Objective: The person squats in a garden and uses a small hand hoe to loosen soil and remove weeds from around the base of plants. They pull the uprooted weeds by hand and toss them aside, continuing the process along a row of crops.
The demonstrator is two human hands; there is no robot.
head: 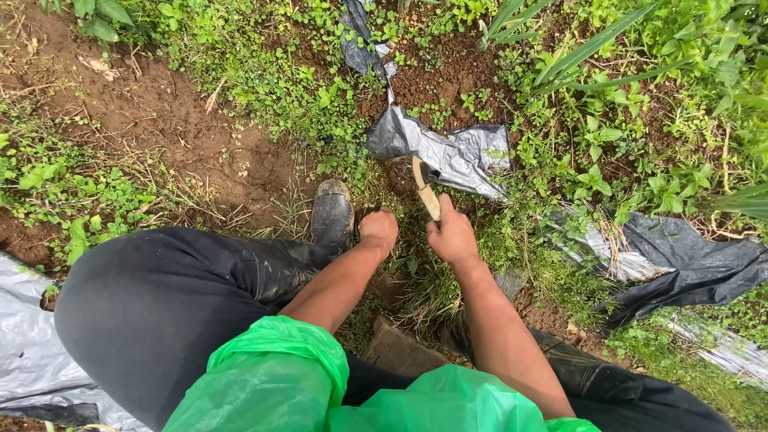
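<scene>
My right hand grips the wooden handle of a small curved sickle, its blade pointing away toward the grey plastic sheet. My left hand is closed in a fist over a tuft of grass and weeds just left of the tool. Both hands sit low over the ground between my knees. Green plastic rain sleeves cover my upper arms.
My black rubber boot stands just left of the hands; dark trousers cover my left leg. Torn black and silver mulch plastic lies to the right and at the lower left. Bare soil and leafy weeds surround.
</scene>
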